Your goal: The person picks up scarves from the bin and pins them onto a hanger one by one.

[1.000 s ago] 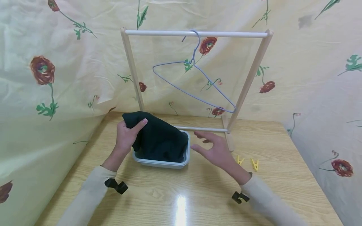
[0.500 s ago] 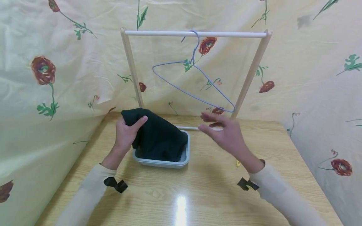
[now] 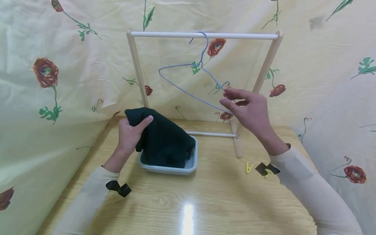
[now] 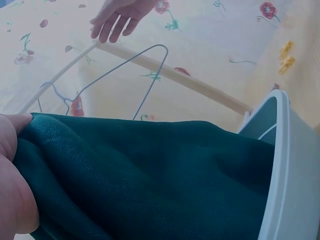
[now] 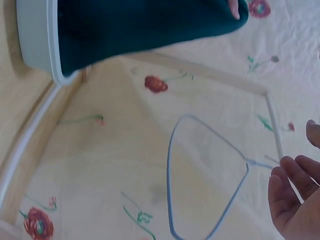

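Observation:
A dark green cloth (image 3: 164,140) is pinched at its upper left corner by my left hand (image 3: 130,133); its lower part lies in a pale grey-blue plastic tub (image 3: 170,170). My right hand (image 3: 249,109) is raised in front of the right side of a blue wire hanger (image 3: 188,93), fingers loosely bent and holding nothing. In the head view the hand hides the hanger's right corner; whether they touch I cannot tell. The left wrist view shows my thumb pressed on the fabric (image 4: 140,170). The hanger hangs by its hook from a rack's white top bar (image 3: 241,36).
The rack has wooden side posts (image 3: 136,67) and a low white crossbar (image 3: 211,134) behind the tub. Yellow clothespins (image 3: 248,167) lie on the wooden table (image 3: 188,202) to the right, one partly hidden by the right wrist strap. A floral curtain (image 3: 323,98) surrounds the table.
My right hand has risen and moved right, from beside the tub to the hanger's right side. The left hand has lifted the cloth corner slightly.

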The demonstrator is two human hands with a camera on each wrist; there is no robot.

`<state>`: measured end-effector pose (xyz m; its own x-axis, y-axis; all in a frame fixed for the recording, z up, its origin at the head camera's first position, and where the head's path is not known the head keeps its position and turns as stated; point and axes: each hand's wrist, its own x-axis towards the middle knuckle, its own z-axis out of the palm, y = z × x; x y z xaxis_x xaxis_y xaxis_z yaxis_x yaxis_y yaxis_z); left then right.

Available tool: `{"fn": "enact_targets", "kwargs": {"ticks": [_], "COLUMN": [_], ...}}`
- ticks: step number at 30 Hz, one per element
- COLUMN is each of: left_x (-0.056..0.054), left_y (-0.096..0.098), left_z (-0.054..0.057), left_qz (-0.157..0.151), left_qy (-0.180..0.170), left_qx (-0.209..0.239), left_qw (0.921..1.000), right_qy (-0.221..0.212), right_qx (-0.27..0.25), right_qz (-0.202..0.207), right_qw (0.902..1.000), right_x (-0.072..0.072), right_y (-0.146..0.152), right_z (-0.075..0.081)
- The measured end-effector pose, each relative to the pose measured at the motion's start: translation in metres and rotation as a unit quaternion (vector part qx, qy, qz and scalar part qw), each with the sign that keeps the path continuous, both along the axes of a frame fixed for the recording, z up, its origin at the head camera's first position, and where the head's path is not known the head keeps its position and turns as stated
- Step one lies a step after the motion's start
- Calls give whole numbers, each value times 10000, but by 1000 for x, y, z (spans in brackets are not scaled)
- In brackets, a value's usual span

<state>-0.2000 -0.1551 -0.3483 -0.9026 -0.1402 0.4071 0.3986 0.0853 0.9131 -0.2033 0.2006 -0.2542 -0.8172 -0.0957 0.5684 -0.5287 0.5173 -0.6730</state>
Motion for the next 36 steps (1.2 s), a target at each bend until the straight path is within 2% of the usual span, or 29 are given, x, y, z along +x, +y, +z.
{"fn": "enact_targets", "kwargs": {"ticks": [8, 18, 29, 36], "left_x": [2, 2, 2, 4], "left_y": [2, 0, -2, -2], "left_z": [10, 18, 20, 23], "left_qz": [-102, 68, -55, -14], "left_qy": [137, 113, 255, 246], "left_qx": [61, 50, 59, -30], "left_qw": [9998, 9999, 9996, 9997], "right_qy": [-148, -618, -1164, -1148], "right_qx": [292, 506, 493, 836], "right_qz": [-382, -592, -336, -340], "right_qw": [9987, 9950, 9914, 9893], "right_x": [-21, -46, -65, -68], "right_y": [8, 14, 14, 8], "right_z": [11, 5, 0, 2]}}
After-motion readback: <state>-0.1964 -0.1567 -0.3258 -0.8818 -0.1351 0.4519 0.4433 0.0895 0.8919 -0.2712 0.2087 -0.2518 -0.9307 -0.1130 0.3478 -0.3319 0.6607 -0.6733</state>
